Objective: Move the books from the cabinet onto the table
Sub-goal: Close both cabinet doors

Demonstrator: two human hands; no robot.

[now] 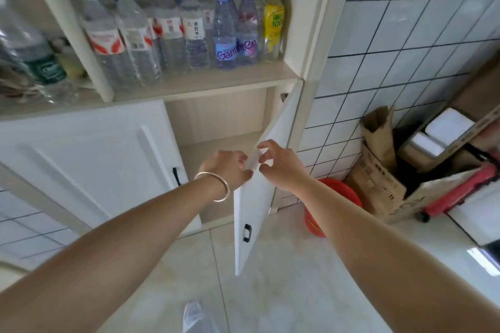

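Both hands, left hand (pixel 230 167) and right hand (pixel 278 165), pinch the open door's (pixel 259 197) top edge. No books show; the cabinet (pixel 216 127) looks bare.

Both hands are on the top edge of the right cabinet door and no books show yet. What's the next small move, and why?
Probably swing the right cabinet door wider. Both the left hand and the right hand grip its top edge, it stands only partly open, and the visible part of the compartment behind it shows no books, so more of the inside needs uncovering.

Bottles (pixel 189 32) above cabinet (pixel 81 159) (door (pixel 257 197) ajar)
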